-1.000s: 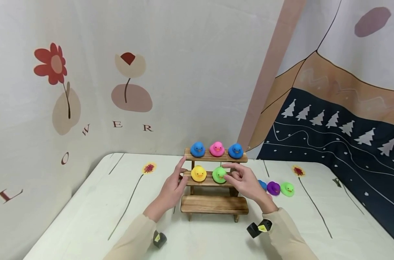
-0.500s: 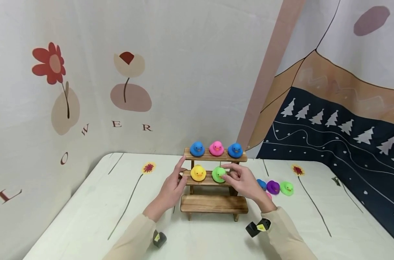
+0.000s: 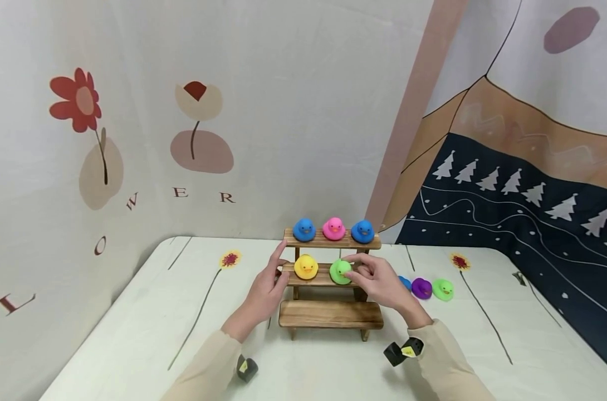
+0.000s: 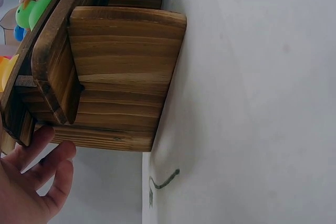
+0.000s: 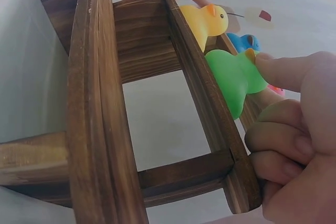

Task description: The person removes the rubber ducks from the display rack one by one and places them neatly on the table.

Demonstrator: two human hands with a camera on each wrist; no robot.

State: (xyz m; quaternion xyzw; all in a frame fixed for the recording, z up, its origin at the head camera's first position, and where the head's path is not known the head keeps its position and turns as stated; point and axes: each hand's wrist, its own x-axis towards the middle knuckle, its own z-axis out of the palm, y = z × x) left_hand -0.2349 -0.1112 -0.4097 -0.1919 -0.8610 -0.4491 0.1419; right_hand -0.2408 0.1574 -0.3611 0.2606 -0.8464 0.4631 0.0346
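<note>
A three-tier wooden display stand (image 3: 331,316) stands on the table. On its middle shelf sit a yellow rubber duck (image 3: 306,267) and a green rubber duck (image 3: 339,270). My right hand (image 3: 383,281) pinches the green duck between thumb and index finger, its other fingers curled beside the shelf in the right wrist view. At the stand's left end, my left hand (image 3: 262,292) holds the middle shelf, index finger reaching up toward the top shelf. Its bent fingers (image 4: 50,169) touch the wood in the left wrist view; the thumb is hidden there.
Along the top shelf sit a blue duck (image 3: 304,229), a pink duck (image 3: 334,228) and another blue duck (image 3: 362,231). Right of the stand, a purple duck (image 3: 421,288), a light green duck (image 3: 443,289) and a partly hidden blue duck (image 3: 405,283) lie on the table.
My right hand has shifted the green duck slightly right along the middle shelf, widening its gap from the yellow duck. My left hand keeps its place at the stand's end.
</note>
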